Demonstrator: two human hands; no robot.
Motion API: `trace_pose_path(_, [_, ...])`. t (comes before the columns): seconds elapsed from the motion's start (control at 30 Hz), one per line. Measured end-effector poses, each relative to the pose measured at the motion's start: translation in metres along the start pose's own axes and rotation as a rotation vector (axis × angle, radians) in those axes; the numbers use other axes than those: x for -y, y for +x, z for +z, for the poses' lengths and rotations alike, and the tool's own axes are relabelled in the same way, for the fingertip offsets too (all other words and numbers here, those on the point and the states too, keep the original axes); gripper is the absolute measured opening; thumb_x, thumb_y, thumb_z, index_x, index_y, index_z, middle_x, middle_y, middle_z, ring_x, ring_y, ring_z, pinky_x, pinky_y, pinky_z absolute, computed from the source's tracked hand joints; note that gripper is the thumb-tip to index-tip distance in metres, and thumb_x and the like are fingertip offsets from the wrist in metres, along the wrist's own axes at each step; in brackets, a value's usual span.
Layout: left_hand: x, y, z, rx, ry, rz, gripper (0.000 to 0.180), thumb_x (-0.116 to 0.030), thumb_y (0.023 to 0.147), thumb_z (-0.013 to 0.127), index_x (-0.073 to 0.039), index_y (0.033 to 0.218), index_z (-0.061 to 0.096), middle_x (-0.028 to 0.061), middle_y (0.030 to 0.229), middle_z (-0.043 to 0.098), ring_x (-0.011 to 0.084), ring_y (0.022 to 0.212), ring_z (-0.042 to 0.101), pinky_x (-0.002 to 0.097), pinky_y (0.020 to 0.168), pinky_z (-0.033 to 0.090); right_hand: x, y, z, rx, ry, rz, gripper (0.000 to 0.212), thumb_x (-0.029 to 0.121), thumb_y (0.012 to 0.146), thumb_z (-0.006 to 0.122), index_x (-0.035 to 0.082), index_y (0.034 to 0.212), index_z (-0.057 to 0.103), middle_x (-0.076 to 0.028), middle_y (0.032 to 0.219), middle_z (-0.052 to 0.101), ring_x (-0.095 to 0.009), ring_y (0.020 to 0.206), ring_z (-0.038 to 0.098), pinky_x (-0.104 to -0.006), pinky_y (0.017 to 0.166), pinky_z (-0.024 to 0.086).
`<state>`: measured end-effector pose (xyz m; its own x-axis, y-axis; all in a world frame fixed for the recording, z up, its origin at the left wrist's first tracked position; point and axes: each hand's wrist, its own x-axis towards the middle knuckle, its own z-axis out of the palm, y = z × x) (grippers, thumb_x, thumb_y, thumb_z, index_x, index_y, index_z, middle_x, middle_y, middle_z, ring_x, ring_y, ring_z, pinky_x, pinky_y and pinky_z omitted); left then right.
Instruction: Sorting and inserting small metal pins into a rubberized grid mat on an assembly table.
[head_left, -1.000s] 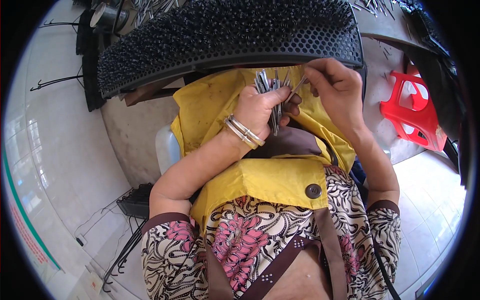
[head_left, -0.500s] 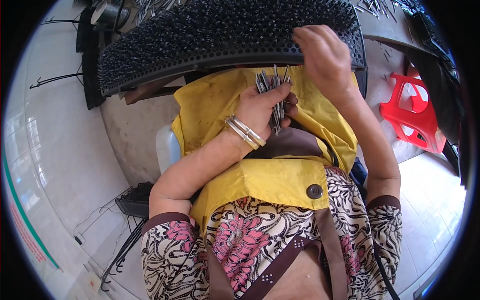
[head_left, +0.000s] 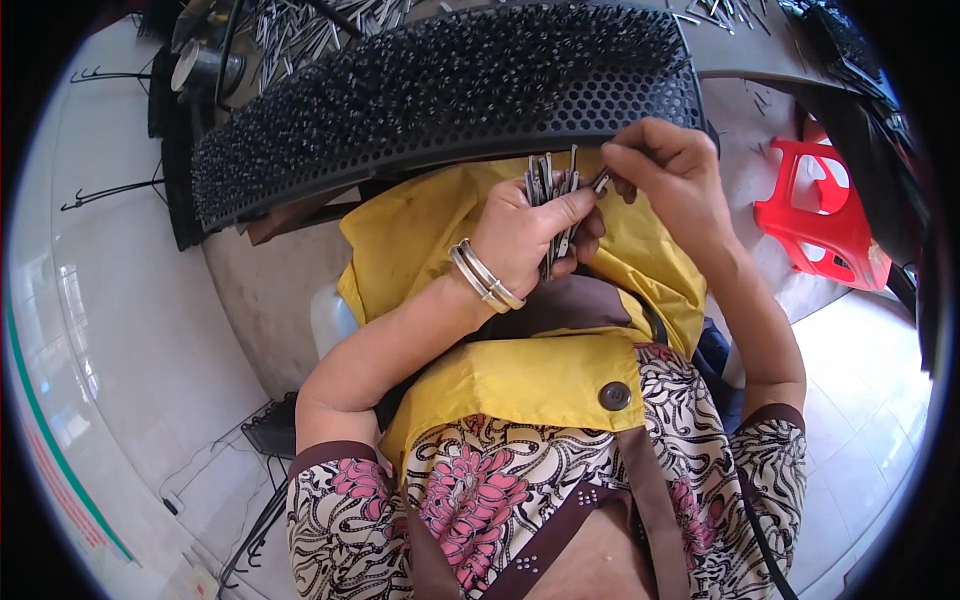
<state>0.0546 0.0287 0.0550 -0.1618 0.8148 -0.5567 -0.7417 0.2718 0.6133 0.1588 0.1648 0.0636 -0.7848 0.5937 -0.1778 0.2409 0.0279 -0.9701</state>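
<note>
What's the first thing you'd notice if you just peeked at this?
The big black tray full of holes and metal pins, stretching across the top. Just below it, the left hand grips a bunch of metal pins while the right hand pinches one of them. A bright red stool stands on the floor at the right.

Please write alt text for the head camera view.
The left hand grips a bundle of metal pins while the right hand pinches one pin from it, over a yellow apron, beside a perforated black tray.
</note>
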Motion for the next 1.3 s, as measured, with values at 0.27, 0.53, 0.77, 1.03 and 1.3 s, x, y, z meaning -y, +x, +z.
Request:
trace_pose_path(0.27, [-0.004,0.022,0.01,-0.031,-0.065,-0.062,0.009,-0.011,0.081,0.058,-0.002,0.084,0.056,0.0082,0.066,0.057,0.0155,0.051,0.054,0.0239,0.036,0.034,0.006,0.033,-0.023,-0.478,-0.228,-0.482,0.007,0.005,0.083,0.058,-0.002,0.082,0.06,-0.001,0.066,0.059,-0.004,0.057,0.05,-0.0172,0.053,0.04])
trace_pose_path(0.53, [0.001,0.021,0.009,-0.042,-0.089,-0.088,0.018,-0.014,0.084,0.057,0.0,0.094,0.055,0.0092,0.073,0.056,0.0166,0.056,0.053,0.0232,0.038,0.033,-0.007,0.061,-0.022,-0.504,-0.504,-0.758,0.005,0.001,0.078,0.061,-0.002,0.081,0.058,-0.007,0.065,0.057,-0.011,0.055,0.053,-0.0222,0.053,0.043])
trace_pose_path(0.77, [0.004,0.021,0.007,-0.014,-0.173,-0.075,0.013,-0.009,0.08,0.058,0.0,0.089,0.056,0.0098,0.068,0.058,0.017,0.053,0.055,0.0237,0.036,0.035,-0.009,0.074,-0.017,-0.257,-0.866,-0.797,0.011,0.006,0.076,0.063,-0.001,0.081,0.057,-0.013,0.07,0.057,-0.031,0.062,0.056,-0.0333,0.054,0.045])
trace_pose_path(1.03, [0.002,0.018,0.006,0.005,-0.199,-0.044,0.012,-0.01,0.081,0.058,0.0,0.087,0.057,0.0095,0.068,0.058,0.0166,0.053,0.055,0.0232,0.036,0.035,0.012,0.044,-0.009,-0.183,-0.794,-0.599,0.016,0.008,0.074,0.065,-0.002,0.085,0.059,-0.013,0.069,0.058,-0.021,0.06,0.058,-0.0289,0.055,0.045])
trace_pose_path(1.3, [-0.001,0.018,0.014,0.004,-0.186,0.028,0.011,-0.013,0.084,0.054,-0.002,0.086,0.057,0.011,0.073,0.061,0.017,0.056,0.058,0.0225,0.039,0.039,0.011,-0.001,-0.009,-0.036,-0.2,-0.149,0.007,0.0,0.075,0.064,-0.003,0.081,0.061,-0.002,0.073,0.061,-0.004,0.066,0.054,-0.0182,0.058,0.044])
